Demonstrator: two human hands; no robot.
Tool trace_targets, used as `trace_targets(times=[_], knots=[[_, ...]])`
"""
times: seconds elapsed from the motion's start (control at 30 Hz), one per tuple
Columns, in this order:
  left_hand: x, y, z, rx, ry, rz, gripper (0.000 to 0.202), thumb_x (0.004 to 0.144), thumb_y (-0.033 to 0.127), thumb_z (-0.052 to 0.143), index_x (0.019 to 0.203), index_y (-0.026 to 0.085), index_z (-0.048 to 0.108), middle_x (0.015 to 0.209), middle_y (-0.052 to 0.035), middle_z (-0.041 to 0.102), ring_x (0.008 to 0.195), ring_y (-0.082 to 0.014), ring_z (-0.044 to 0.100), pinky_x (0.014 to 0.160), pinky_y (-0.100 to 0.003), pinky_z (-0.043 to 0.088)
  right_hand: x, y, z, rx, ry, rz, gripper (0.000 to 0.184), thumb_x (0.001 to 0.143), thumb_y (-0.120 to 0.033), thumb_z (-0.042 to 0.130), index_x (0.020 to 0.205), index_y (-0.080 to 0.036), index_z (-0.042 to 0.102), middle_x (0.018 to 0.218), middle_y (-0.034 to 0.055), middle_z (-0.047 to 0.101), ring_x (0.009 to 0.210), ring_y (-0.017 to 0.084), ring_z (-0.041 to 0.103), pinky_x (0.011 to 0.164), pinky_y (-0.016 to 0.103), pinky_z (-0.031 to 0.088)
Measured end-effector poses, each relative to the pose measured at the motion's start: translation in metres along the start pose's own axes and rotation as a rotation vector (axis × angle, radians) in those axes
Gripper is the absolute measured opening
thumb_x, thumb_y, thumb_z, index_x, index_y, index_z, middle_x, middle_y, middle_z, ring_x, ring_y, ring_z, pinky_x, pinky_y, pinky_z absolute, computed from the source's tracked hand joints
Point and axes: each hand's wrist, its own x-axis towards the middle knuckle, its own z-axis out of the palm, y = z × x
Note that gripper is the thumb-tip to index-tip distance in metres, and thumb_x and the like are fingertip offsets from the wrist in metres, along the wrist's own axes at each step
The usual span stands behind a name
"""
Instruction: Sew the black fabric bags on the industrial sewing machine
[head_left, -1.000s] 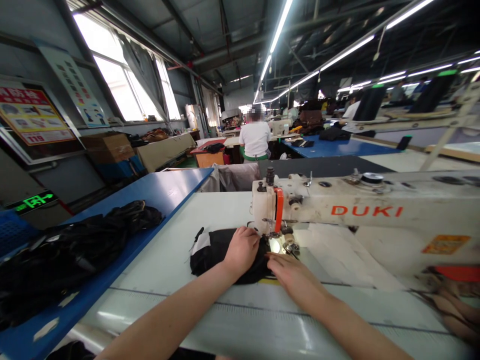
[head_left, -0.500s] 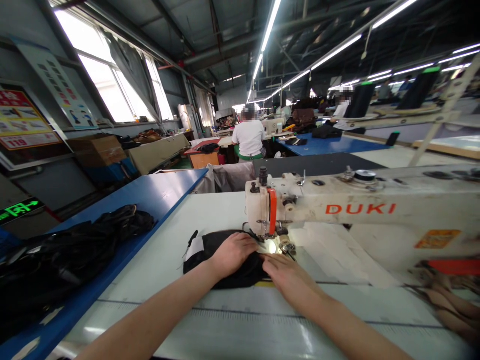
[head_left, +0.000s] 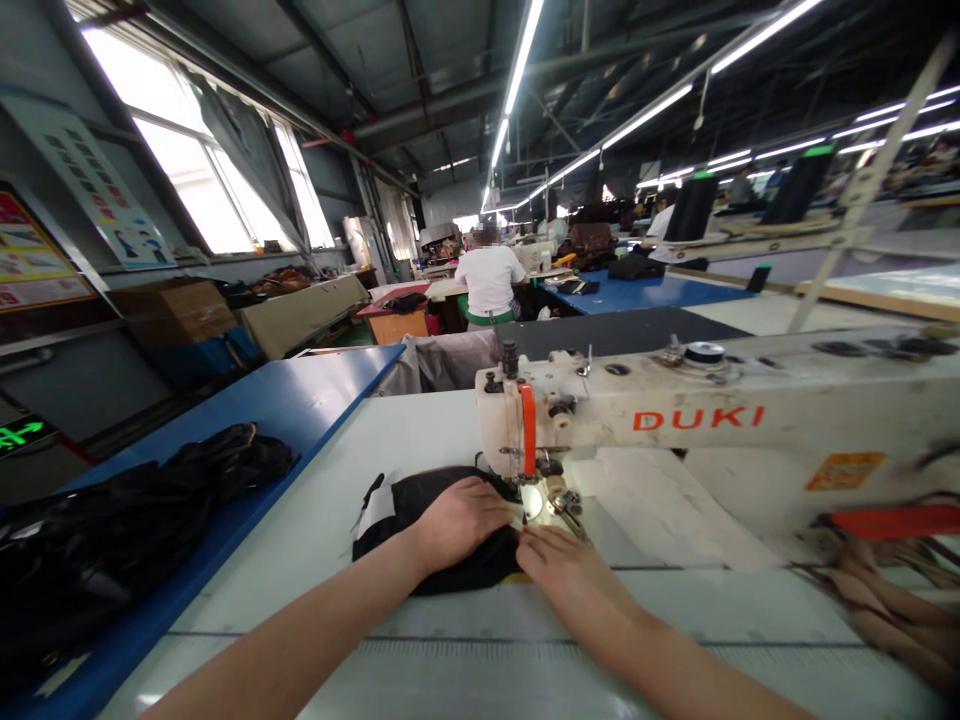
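head view: soft black fabric piece, seven o'clock from the white metal sewing-machine head, has shifted slightly towards you, perhaps clearing its edge; your left hand lies flat on it; your right hand's hold: cannot tell.

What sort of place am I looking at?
Most likely a sewing workshop or garment factory: a sewing machine marked DUKI, large dark thread cones, and a white-shirted person seated at another workstation ahead.
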Motion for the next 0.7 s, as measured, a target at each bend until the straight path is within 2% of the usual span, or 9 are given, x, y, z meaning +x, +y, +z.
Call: trace_targets(times=[0.13,0.33,0.6,0.7], knots=[[0.005,0.001,-0.001,0.054,-0.014,0.024,0.024,0.096,0.023,0.039,0.104,0.018,0.061,0.098,-0.0055,0.069,0.094,-0.0175,0.059,0.081,-0.032,0.041,-0.004,-0.002,-0.002,0.004,0.007,-0.023,0.02,0.08,0.001,0.055,0.092,-0.013,0.063,0.103,0.0105,0.069,0.097,0.02,0.063,0.089,0.034,0.049],[0.011,0.003,-0.004,0.09,-0.021,0.026,0.023,0.095,0.021,0.039,0.095,0.018,0.062,0.083,-0.0059,0.068,0.082,-0.0173,0.056,0.074,-0.031,0.039,-0.005,-0.002,-0.001,0.025,0.025,-0.008,0.019,0.079,0.0,0.057,0.092,-0.013,0.065,0.104,0.0096,0.069,0.099,0.021,0.063,0.09,0.033,0.048],[0.012,0.004,-0.001,0.072,0.001,0.025,0.024,0.096,0.022,0.038,0.092,0.018,0.062,0.083,-0.0061,0.067,0.091,-0.0184,0.056,0.081,-0.032,0.041,-0.005,-0.002,0.0,0.064,0.017,0.01,0.02,0.078,0.0,0.058,0.092,-0.012,0.065,0.105,0.0108,0.069,0.1,0.021,0.062,0.092,0.034,0.048],[0.013,0.005,0.001,0.084,-0.002,0.01,0.025,0.095,0.022,0.039,0.086,0.018,0.061,0.078,-0.005,0.065,0.084,-0.0173,0.057,0.077,-0.031,0.042,-0.006,-0.002,-0.001,0.081,0.001,0.019,0.02,0.079,0.0,0.057,0.093,-0.012,0.065,0.107,0.0108,0.068,0.102,0.021,0.062,0.093,0.034,0.047]])
